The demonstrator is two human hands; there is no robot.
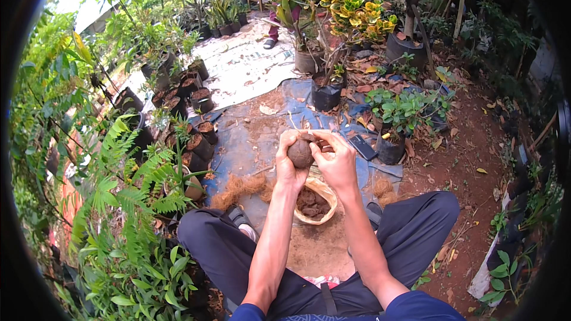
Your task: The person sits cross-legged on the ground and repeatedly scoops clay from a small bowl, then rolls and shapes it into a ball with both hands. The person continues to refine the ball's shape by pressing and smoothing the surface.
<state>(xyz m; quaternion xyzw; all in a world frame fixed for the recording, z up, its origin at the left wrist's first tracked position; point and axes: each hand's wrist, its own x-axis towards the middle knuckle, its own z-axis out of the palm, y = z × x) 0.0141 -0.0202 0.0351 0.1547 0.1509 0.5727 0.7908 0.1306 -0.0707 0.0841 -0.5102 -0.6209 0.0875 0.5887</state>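
A round brown ball of soil [300, 155] rests in my left hand [287, 160], whose fingers curl around its left side and underneath. Pale thin stems or roots [292, 120] stick up from its top. My right hand [335, 154] touches the ball's upper right side with thumb and fingertips pinched together; whether something small is between them I cannot tell. Below both hands stands an open pale sack [328, 218] with a rolled rim, holding dark moist soil [311, 205]. Tufts of brown coconut fibre [241, 188] lie on the left, and another fibre tuft [384, 191] on the right.
A blue tarp [241, 129] covers the ground ahead, with a dark smartphone [363, 147] on it. Soil-filled black nursery bags [196, 145] crowd the left. Potted plants [390, 142] stand at the right. A person [274, 22] stands beyond, near a white sheet [250, 62].
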